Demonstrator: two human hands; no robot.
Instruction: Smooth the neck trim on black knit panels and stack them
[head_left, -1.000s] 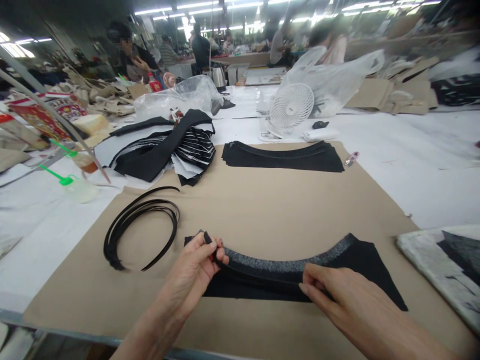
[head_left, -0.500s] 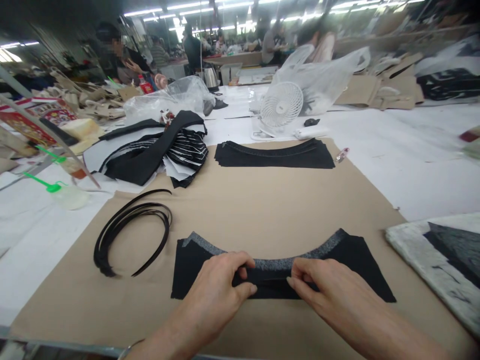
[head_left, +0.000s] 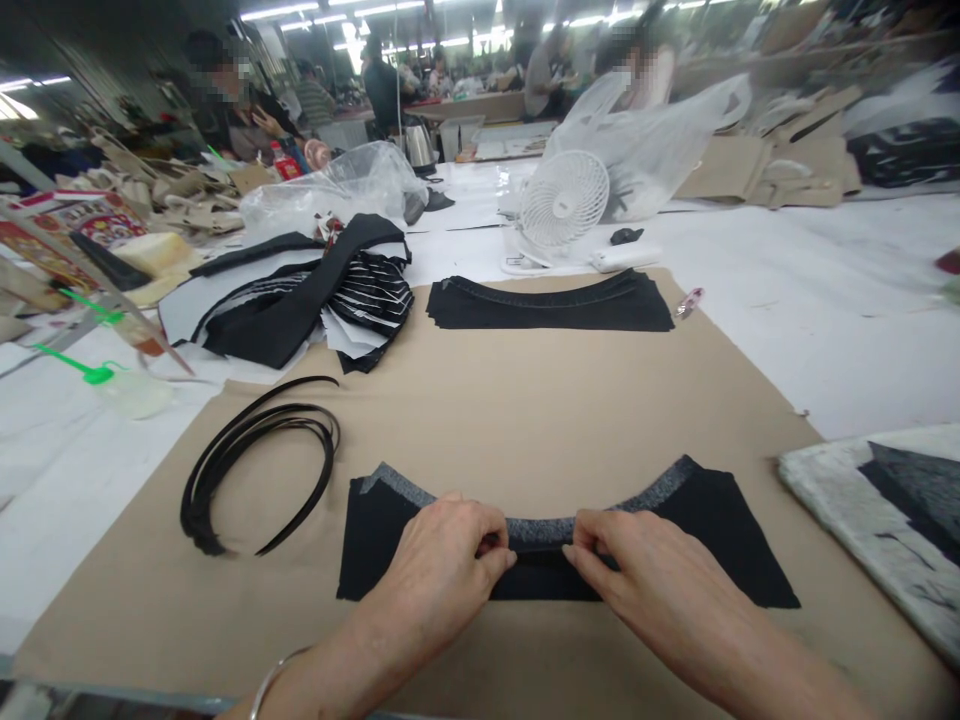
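- Left hand (head_left: 450, 548): palm down, fingertips (head_left: 501, 562) pinched
- Right hand (head_left: 649, 562): same pinch, mirrored
- Hands near each other, apart
- Forearms (head_left: 356, 645) angled inward from below

My feed shows a workshop: beyond my gripping hands (head_left: 450, 550), stacked cut pieces (head_left: 551, 312); farther off, people (head_left: 382, 85) at benches (head_left: 491, 106) under strip lights (head_left: 280, 12).

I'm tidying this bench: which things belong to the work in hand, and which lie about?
Likely work:
- black strip between left hand and right hand
- black fabric piece beneath
- coil of black strips
- stack of black pieces

Likely lying about:
- white fan
- plastic bags
- kettle
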